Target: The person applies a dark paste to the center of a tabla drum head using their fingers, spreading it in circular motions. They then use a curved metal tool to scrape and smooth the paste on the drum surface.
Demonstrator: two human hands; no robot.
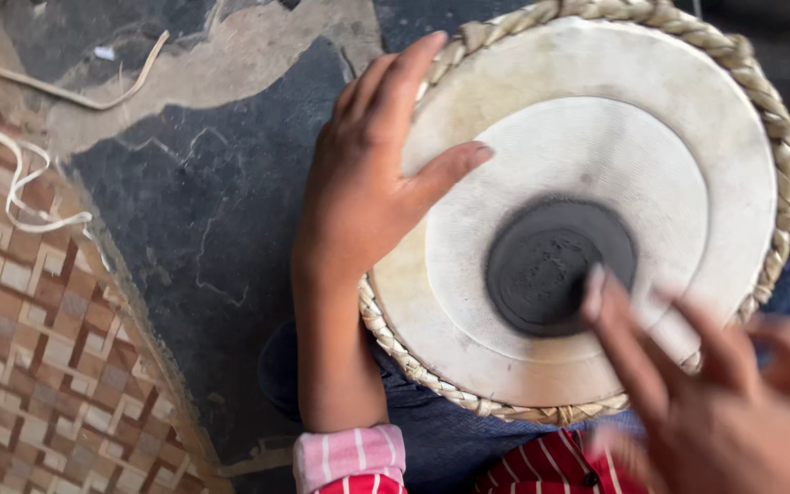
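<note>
On lap, over blue trousers (432, 439): round drum (587, 210), pale skin head facing up, braided straw-coloured rim (413, 366), dark round patch (550, 265) near centre. Left hand (372, 174) laid open on drum's left edge, fingers draped over rim, thumb stretched flat onto skin, gripping nothing; right hand (715, 393) motion-blurred at lower right, fingers loosely spread, one fingertip at edge of dark patch, contact unclear, nothing held. Under and left of drum: cracked dark stone floor (194, 210), woven mat (38, 348), pale cord (29, 197) lying loose across both.
</note>
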